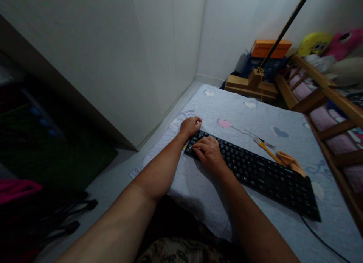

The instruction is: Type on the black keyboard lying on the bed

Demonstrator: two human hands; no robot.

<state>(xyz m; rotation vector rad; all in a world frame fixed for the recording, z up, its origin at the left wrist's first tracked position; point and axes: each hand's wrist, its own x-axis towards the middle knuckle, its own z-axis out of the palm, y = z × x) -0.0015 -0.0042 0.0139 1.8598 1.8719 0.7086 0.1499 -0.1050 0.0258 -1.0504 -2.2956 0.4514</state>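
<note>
A black keyboard lies at a slant on a pale blue cloth with heart shapes. My left hand rests at the keyboard's far left corner, its fingers curled; what they hold, if anything, is hidden. Over the keyboard's left end is my right hand, fingers bent and drawn together near the keys, their tips partly hidden. Behind the keyboard lie a brush with an orange handle, a thin metal tool and a folded brown cloth.
A pale cabinet stands at the left. Beyond the cloth are a wooden base with a slanting dark pole and an orange box. A wooden rail runs along the right. The keyboard's cable trails toward the lower right.
</note>
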